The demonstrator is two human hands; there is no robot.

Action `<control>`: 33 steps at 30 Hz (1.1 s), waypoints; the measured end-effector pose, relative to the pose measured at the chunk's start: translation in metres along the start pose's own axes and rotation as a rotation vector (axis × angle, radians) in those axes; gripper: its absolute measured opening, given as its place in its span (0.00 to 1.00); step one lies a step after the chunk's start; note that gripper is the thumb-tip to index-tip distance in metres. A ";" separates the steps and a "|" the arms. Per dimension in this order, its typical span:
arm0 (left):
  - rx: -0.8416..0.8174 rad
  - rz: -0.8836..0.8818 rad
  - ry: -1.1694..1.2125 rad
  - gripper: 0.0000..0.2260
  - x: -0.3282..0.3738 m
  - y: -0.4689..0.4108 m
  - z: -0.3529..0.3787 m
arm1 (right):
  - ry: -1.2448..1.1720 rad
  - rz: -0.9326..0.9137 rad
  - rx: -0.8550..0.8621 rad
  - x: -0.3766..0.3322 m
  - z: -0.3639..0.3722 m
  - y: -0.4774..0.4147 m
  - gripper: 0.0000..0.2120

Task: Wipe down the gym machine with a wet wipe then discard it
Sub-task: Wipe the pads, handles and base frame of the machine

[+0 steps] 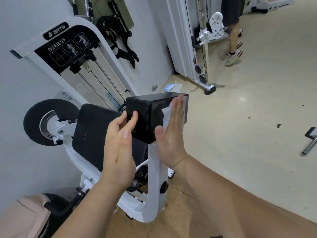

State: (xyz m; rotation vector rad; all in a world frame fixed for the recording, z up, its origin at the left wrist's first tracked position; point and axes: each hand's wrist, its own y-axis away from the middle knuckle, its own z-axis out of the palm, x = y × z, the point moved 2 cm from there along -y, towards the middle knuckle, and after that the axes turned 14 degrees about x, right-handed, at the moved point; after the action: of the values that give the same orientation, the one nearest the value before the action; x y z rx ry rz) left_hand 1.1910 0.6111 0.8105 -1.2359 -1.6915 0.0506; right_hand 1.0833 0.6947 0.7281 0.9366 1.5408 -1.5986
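Pressing flat, our right hand (169, 133) pins the one wet wipe (167, 114) against the right-hand face of the black pad (151, 115); this grip is wide, fingers straight and together, pointing up and away from us, thumb spread low near the pad's bottom corner. We see the white wipe only as a crumpled strip showing past the fingers, running roughly up the pad's face. Our left hand (120, 143) braces the pad's opposite, left edge, fingers curled onto it and thumb lying along the near face, palm turned toward the right. Both forearms reach in from the lower edge, the two hands flanking the pad.

We count one pad in hand; its long axis runs away from us toward the right, atop a white post of the gym machine (73, 48). One larger black cushion (96, 133) sits just behind the left hand, and one round black disc (42, 121) farther left.
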 end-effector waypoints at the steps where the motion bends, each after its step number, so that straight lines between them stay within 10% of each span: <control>1: 0.035 0.012 0.008 0.22 -0.001 0.000 0.002 | -0.002 -0.072 -0.035 -0.003 0.000 0.012 0.45; 6: 0.124 -0.018 0.050 0.20 0.004 0.001 0.012 | -0.012 -0.156 -0.046 0.035 -0.007 -0.007 0.40; 13: 0.216 -0.151 0.072 0.23 0.004 0.004 0.017 | -0.167 0.376 0.015 0.035 -0.007 -0.054 0.47; 22: 0.135 -0.187 0.189 0.25 0.001 0.009 0.003 | 0.021 -0.385 -0.227 -0.040 -0.014 -0.007 0.47; 33: -0.106 -0.329 0.561 0.22 -0.040 0.003 -0.016 | 1.124 -0.923 -0.328 -0.081 -0.010 -0.008 0.46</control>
State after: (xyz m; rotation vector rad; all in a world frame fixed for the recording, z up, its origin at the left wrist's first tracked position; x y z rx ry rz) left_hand 1.2039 0.5752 0.7897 -0.9168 -1.3848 -0.5419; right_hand 1.1149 0.7055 0.8025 1.0502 3.2599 -1.2436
